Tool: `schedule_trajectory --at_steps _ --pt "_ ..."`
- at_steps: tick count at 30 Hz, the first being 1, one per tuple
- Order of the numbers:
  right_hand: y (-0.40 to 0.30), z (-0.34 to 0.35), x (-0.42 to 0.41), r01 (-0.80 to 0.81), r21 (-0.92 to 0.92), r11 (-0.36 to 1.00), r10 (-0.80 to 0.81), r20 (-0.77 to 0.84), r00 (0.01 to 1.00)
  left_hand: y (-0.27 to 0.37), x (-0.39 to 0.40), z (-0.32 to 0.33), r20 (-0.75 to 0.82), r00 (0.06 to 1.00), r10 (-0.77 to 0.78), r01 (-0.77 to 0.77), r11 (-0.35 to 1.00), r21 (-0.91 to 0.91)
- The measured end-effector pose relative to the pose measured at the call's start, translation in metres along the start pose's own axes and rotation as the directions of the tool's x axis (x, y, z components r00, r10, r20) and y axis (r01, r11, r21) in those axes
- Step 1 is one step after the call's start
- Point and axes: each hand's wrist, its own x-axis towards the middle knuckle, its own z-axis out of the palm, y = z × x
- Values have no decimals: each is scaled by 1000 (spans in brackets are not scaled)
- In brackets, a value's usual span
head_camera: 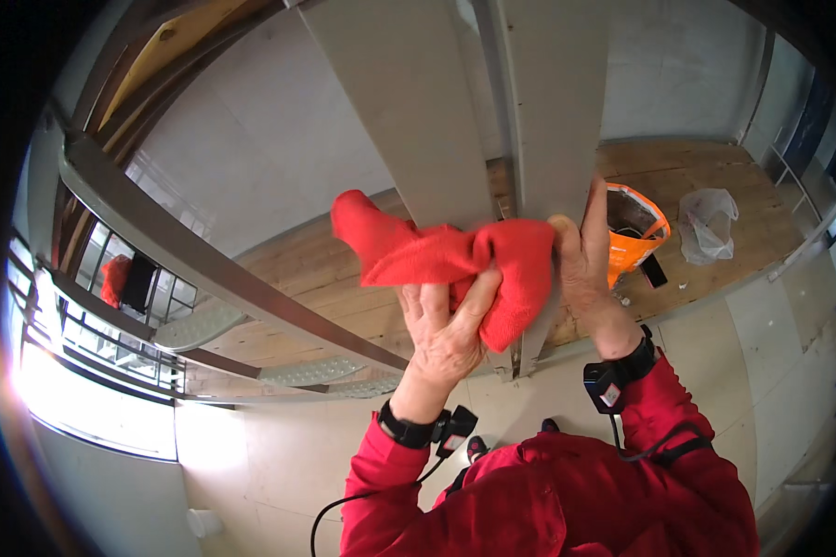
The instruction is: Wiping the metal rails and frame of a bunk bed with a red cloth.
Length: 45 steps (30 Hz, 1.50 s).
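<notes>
My left hand point(449, 331) grips a red cloth point(453, 254), bunched up against the edge of a grey metal post point(425, 118). One end of the cloth sticks out to the left. My right hand point(585, 268) lies along the side of a second grey post point(554, 104), fingers pointing up it. Its thumb is beside the right end of the cloth; whether the thumb touches the cloth, I cannot tell. Black straps with small devices and cables are on both wrists.
An orange bag point(630, 254), a dark phone-like object point(653, 271) and a clear plastic bag point(708, 226) lie on wooden boards point(717, 163) to the right. A metal ladder with dimpled treads point(313, 371) curves at the left. Beyond it, railings point(122, 334) stand by a bright opening.
</notes>
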Motion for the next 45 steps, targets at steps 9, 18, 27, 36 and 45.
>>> schedule_trajectory --at_steps 9,18,27,36,45 --pt "2 -1 1 97 8 995 -98 24 995 13 -152 18 584 805 -104 134 991 -9" --pt "9 0 -2 78 -3 997 -78 -3 997 -4 -20 -12 122 992 -40 40 999 6" --pt "9 0 0 145 -59 988 -144 12 989 -2 128 -9 -353 873 -336 243 928 -282" --pt "11 3 0 117 53 992 -121 67 990 8 -101 66 98 778 -620 612 715 -339" --pt "12 -2 2 103 85 991 -113 124 986 16 -84 56 208 675 -708 730 602 -323"
